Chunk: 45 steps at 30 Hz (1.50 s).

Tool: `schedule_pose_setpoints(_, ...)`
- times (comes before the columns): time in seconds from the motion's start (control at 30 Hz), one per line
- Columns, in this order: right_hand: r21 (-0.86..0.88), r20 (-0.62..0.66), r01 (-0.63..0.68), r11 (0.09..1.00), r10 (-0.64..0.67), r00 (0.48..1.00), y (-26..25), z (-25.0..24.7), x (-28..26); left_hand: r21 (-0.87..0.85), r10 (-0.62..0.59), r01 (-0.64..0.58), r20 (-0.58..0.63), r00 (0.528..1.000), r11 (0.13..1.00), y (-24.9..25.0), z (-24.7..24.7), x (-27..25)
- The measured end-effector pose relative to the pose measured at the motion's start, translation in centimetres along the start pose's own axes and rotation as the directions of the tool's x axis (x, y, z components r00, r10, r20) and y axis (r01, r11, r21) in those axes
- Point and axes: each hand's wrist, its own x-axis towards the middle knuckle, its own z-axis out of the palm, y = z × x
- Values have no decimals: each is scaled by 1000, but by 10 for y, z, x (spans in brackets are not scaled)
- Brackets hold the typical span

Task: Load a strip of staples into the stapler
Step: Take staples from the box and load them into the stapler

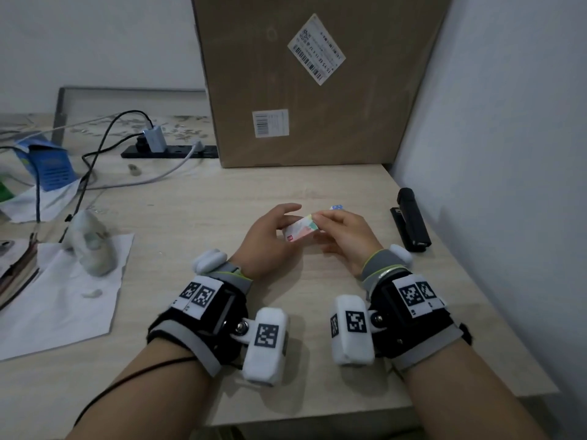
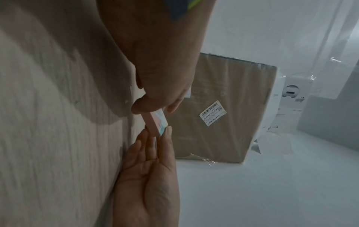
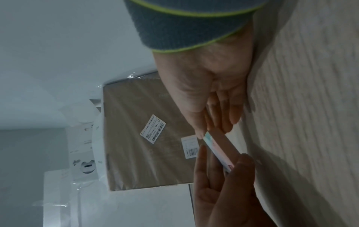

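A small pastel staple box (image 1: 300, 231) is held just above the middle of the wooden table (image 1: 190, 217), between both hands. My left hand (image 1: 287, 223) pinches its left end with thumb above and fingers below. My right hand (image 1: 320, 223) pinches the right end. In the left wrist view, the left hand (image 2: 157, 135) grips the staple box (image 2: 157, 122) from below and the right hand (image 2: 153, 106) from above. The right wrist view shows the staple box (image 3: 219, 147) edge-on between the right hand (image 3: 211, 129) and the left hand (image 3: 223, 158). A black stapler (image 1: 411, 223) lies on the table, right of my right hand.
A large cardboard box (image 1: 317, 81) stands at the back, and a white wall (image 1: 508, 154) closes the right side. At back left lie a power strip (image 1: 168, 151), cables and a blue carton (image 1: 50, 166). A paper sheet (image 1: 63, 296) carrying a crumpled wad lies at left.
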Motion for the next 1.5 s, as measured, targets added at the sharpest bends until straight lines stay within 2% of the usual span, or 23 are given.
schedule_pose_setpoints(0.13,16,-32,-3,1000,4,999,3,-2,0,-49,8,-10,-40,999,999,0,1,1)
schedule_pose_setpoints(0.37,102,-64,23,995,-16,998,1,-1,-1,-350,-212,158,-122,970,923,-1,7,0)
schedule_pose_setpoints(0.53,95,-53,38,995,-33,998,1,1,-3,-343,-218,138,-209,953,929,-3,5,1)
schedule_pose_setpoints(0.87,157,75,8,988,-20,997,3,2,-7,-530,-330,143,-276,903,836,-5,-1,0)
schedule_pose_setpoints(1.23,130,36,27,991,-32,999,1,1,-8,-580,-361,154,-261,895,800,-5,-1,1)
schedule_pose_setpoints(1.37,140,21,35,989,-39,999,2,1,-7,-601,-331,146,-209,920,786,-2,-2,0)
schedule_pose_setpoints(1.5,187,45,39,982,-48,998,0,1,-7,-659,-349,161,-163,923,734,5,2,-2)
